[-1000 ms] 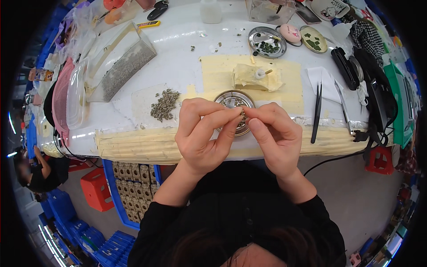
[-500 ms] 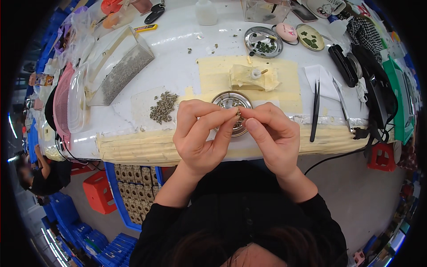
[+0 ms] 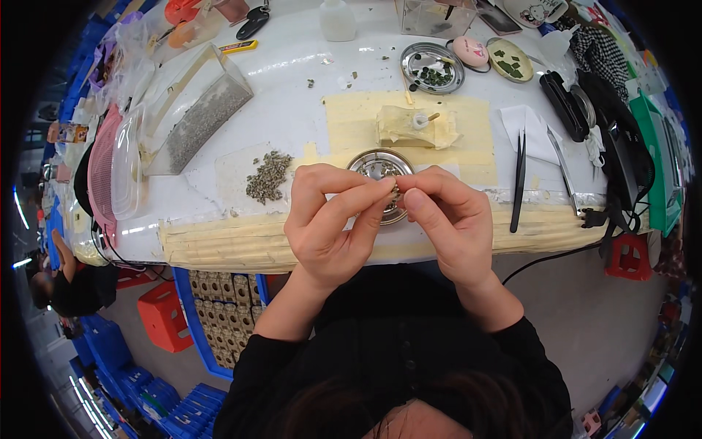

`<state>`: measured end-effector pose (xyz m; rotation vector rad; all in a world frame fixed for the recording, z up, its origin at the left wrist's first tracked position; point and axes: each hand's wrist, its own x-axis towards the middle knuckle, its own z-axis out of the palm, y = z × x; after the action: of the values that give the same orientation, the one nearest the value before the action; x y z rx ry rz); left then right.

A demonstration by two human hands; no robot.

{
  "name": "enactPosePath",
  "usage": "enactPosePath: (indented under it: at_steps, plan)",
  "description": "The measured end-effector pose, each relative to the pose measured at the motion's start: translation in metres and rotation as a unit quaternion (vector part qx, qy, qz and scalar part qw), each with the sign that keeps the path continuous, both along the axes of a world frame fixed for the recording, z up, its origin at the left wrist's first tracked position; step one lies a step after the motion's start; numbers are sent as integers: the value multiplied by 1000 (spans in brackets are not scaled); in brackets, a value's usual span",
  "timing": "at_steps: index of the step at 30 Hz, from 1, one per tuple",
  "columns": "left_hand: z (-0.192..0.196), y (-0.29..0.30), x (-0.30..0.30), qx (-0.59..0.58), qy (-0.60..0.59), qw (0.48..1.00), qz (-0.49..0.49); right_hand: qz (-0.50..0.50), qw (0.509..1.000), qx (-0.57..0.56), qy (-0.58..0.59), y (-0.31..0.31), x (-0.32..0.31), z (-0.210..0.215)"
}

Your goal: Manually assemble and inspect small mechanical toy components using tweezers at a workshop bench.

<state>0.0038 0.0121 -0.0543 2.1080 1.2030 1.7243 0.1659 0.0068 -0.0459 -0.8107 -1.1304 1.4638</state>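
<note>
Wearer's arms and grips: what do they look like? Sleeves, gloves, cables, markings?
Left grip and right grip are bare hands: no gloves, rings or bracelets visible. The left sleeve and right sleeve are plain black and stop partway up the forearms, leaving the wrists uncovered. No cables or markings show on either arm.

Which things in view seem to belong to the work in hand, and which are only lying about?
Probably in the work:
metal dish, under the fingers
pile of small greyish pieces, beside the left hand

Seemingly just lying about:
white mug
pink rounded thing
checked cloth
</note>
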Motion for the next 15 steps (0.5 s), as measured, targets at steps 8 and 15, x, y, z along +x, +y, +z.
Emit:
enactPosePath:
  at_steps: [8,15]
  plan:
    - [2,0,1,2,9,1000,3,-20,1000,13,8,3,-2,-3]
    - [0,0,0,-2,1,1000,10,-102,975,142,-136,2,-3,-2]
